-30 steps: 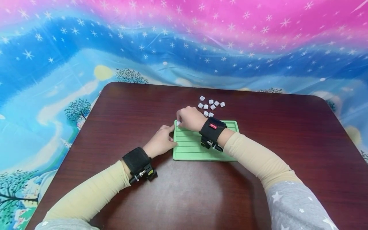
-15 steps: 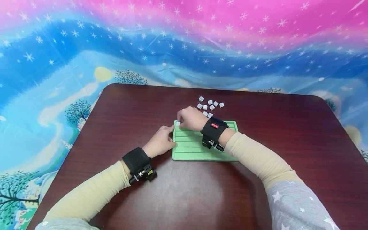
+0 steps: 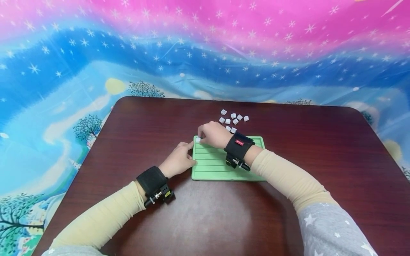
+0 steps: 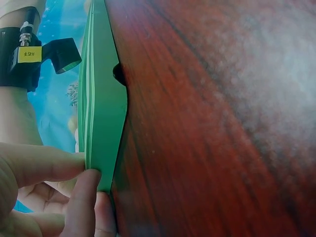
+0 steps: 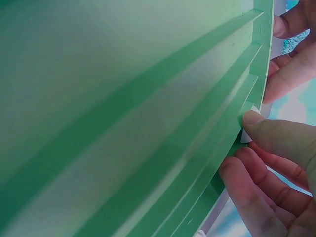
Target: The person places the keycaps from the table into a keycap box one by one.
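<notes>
A green tray [image 3: 224, 174] with raised parallel ridges lies on the table. In the head view, my right hand [image 3: 217, 135] reaches over its far left corner, where a small white keycap [image 3: 198, 140] sits inside the rim. The right wrist view has my right thumb [image 5: 266, 129] against the white keycap [image 5: 247, 137], with the other fingers curled close beside it at the tray's edge. My left hand [image 3: 178, 160] rests at the tray's left side, thumb and forefinger spread and touching it. In the left wrist view, its fingertips [image 4: 89, 180] press the green side wall [image 4: 109, 113].
Several loose white keycaps [image 3: 235, 121] lie scattered on the dark brown table [image 3: 304, 142] beyond the tray. Behind the table hangs a patterned cloth [image 3: 205, 53]. A black wrist strap with a camera [image 3: 238, 147] on my right arm hangs over the tray.
My right hand has shifted slightly right, so more of the keycap in the tray's corner shows. My left hand stays at the tray's side. The head view has tilted up a little.
</notes>
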Action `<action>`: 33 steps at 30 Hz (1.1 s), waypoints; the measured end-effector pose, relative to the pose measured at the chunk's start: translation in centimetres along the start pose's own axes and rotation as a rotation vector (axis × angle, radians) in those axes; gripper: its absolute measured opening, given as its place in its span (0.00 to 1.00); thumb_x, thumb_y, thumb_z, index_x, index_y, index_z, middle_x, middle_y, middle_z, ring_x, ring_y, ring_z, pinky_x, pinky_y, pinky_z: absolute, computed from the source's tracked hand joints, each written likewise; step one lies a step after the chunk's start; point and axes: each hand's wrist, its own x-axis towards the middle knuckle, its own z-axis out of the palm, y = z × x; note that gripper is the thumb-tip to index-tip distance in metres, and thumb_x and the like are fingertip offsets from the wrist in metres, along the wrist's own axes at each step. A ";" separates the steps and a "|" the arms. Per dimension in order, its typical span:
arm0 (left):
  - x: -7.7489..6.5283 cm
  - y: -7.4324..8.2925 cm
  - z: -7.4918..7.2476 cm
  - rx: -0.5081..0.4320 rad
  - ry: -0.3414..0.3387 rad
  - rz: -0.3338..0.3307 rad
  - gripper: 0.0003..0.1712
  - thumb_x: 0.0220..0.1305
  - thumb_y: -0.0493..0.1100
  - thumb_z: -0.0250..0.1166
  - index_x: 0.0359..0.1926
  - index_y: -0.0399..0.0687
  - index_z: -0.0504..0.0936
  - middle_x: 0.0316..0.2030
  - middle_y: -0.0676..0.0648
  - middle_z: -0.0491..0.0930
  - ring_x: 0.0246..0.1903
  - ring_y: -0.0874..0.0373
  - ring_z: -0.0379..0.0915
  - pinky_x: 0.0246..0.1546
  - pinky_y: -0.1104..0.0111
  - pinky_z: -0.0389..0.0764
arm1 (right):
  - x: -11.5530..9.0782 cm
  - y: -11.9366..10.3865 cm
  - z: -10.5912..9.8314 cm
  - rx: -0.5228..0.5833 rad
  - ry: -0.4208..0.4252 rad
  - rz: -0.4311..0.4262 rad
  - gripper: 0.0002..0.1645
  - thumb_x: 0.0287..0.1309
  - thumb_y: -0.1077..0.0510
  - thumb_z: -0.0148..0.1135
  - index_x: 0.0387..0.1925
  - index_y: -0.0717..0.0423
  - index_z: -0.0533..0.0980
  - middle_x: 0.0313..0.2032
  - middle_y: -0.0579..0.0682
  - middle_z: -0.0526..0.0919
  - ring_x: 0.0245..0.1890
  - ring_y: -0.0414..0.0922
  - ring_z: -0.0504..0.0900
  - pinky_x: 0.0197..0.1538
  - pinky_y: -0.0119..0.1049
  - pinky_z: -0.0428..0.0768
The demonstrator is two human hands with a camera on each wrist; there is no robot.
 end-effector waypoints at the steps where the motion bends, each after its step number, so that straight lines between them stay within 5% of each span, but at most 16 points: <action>1: 0.0 0.0 0.0 0.001 0.001 0.001 0.45 0.67 0.33 0.67 0.78 0.31 0.53 0.71 0.31 0.60 0.36 0.58 0.76 0.39 0.67 0.77 | 0.0 0.0 0.0 -0.003 0.001 -0.001 0.05 0.63 0.62 0.71 0.40 0.59 0.85 0.32 0.51 0.83 0.32 0.46 0.79 0.41 0.38 0.77; 20: 0.0 -0.2 0.1 0.010 0.002 0.005 0.46 0.66 0.33 0.67 0.78 0.31 0.53 0.70 0.30 0.60 0.37 0.57 0.77 0.38 0.66 0.77 | -0.2 0.3 -0.4 0.037 -0.003 0.001 0.08 0.63 0.63 0.71 0.43 0.60 0.85 0.33 0.51 0.83 0.33 0.45 0.80 0.41 0.37 0.78; 33: 0.2 0.1 0.3 0.026 0.024 -0.013 0.46 0.64 0.32 0.69 0.77 0.30 0.55 0.69 0.30 0.61 0.36 0.57 0.77 0.38 0.67 0.78 | -1.7 2.7 -2.1 0.050 0.043 0.026 0.14 0.63 0.62 0.71 0.49 0.61 0.84 0.39 0.54 0.84 0.39 0.48 0.81 0.46 0.42 0.78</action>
